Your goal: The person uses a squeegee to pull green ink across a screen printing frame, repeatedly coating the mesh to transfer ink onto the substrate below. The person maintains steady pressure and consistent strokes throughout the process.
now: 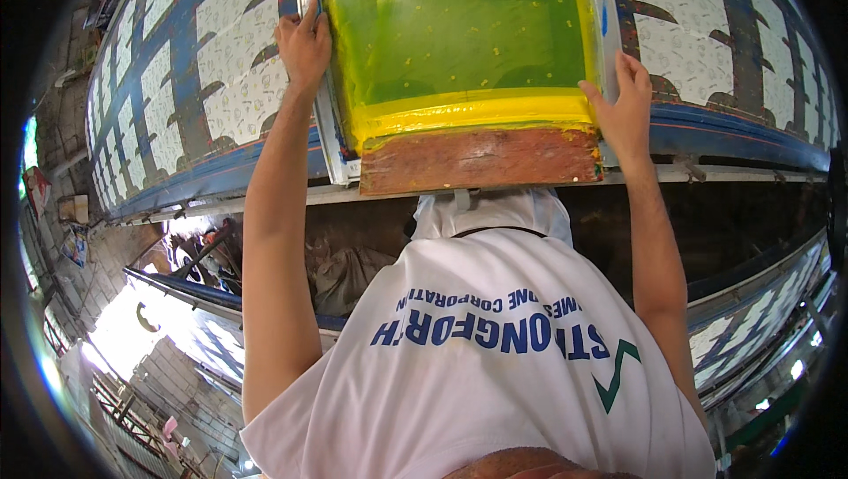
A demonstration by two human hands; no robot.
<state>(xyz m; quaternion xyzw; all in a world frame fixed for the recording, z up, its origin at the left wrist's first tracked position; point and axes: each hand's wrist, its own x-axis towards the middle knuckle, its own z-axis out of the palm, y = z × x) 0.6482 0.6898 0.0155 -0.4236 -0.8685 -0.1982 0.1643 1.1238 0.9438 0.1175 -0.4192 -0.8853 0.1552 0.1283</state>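
Note:
A silkscreen printing frame [334,148] lies on the long table in front of me, with pale metal side rails. Its mesh [464,29] is green, bordered by glossy yellow. A worn reddish-brown wooden board [481,159] runs along its near end. My left hand [305,46] is closed on the left rail, index finger stretched along it. On the opposite side my right hand [627,108] grips the right rail, thumb toward the mesh and fingers at the outer edge. The undersides of both grips are hidden.
White patterned pieces [237,60] lie in rows on the dark blue table [707,117], on both sides of the frame. A metal rail [733,173] follows its near edge. A crumpled dark cloth or sack [349,274] is below. Another table [760,311] with similar pieces stands behind me.

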